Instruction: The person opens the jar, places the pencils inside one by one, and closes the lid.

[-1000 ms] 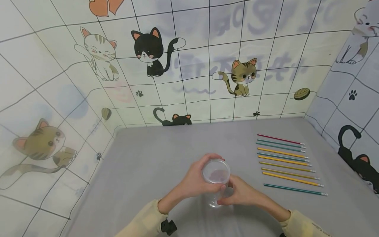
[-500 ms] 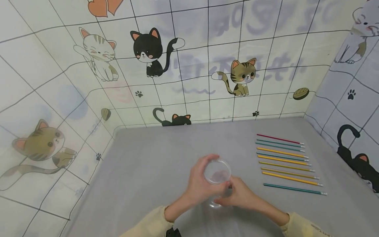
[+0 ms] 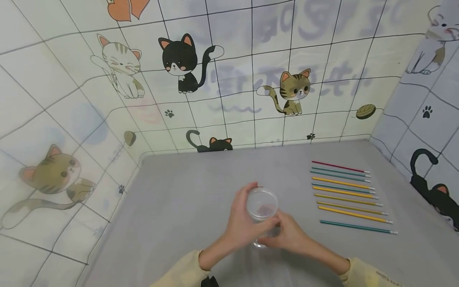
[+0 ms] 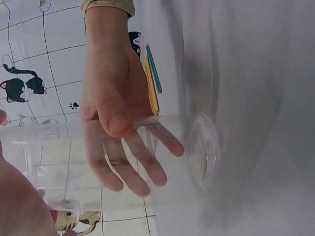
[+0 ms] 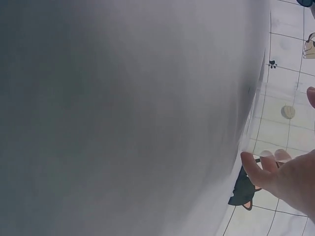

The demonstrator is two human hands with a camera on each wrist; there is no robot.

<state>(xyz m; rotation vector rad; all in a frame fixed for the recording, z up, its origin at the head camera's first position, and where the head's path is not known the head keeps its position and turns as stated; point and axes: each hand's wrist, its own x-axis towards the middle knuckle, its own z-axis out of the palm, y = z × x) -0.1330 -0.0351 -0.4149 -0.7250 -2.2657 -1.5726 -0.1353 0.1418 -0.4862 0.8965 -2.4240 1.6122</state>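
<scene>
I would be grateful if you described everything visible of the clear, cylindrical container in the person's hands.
The clear, colourless cylindrical container looks like plastic or glass, with a see-through wall, a round rim and a round, ringed base. It is held roughly upright over the flat grey tabletop. The left hand grips its upper part, the right hand its lower part. Whether it has a lid or its base touches the tabletop, I cannot tell.

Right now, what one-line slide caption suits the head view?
Left hand and right hand hold a clear container near ten pencils.
</scene>
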